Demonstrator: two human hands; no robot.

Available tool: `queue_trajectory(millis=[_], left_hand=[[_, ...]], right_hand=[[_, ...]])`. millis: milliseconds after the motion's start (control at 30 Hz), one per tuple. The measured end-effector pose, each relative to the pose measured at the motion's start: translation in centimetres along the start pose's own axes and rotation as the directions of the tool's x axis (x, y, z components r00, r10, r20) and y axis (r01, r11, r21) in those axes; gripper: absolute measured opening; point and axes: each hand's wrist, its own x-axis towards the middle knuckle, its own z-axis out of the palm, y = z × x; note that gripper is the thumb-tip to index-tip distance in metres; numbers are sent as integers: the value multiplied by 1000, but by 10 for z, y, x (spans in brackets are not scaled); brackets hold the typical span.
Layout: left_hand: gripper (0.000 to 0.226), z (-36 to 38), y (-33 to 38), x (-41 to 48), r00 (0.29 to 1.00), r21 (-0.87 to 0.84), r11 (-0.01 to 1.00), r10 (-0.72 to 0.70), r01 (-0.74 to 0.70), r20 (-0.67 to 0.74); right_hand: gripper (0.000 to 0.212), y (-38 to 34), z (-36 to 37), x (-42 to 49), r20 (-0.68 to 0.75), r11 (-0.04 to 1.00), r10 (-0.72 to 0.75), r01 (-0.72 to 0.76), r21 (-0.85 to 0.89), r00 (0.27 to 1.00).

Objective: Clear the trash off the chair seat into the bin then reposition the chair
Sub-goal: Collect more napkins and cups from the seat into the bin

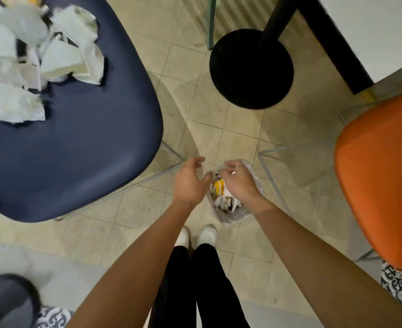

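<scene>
I see the bin [254, 178] on the floor [242, 129], just ahead of the person's shoes [207, 234]. Left of the bin stands the chair [81, 150], with paper scraps [53, 58] on the far-left part of its seat. Right of the bin is a second chair [382, 171]. Beyond the bin sits a pedestal base [251, 69], with the desk [372, 31] further right. The left hand [190, 178] and right hand [239, 179] are over the bin.

Café-like eatery, pedestal table base [251, 68], upholstered chairs [382, 166], tiled floor [238, 129]

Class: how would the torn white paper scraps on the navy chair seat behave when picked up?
The torn white paper scraps look thin and crumpled, so probably floppy and light. Ragged edges suggest they tear easily. Heaped loosely on the navy chair seat, some may slip from a grip.
</scene>
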Motion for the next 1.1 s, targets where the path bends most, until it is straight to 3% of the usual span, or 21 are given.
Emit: queue_trajectory(millis=[333,567,1100], left_hand=[[38,-82,1,-6,974,5,1000,-6,7,-226],[38,-144,-21,7,940,50,999,-1,20,-342],[44,-265,-73,58,931,116,984,-84,133,-354]], right_hand=[[38,-76,29,-15,57,978,-181,186,-96,982],[43,-126,64,-22,133,893,-353,376,-248,926],[43,-224,154,-2,224,867,-356,410,-283,907]])
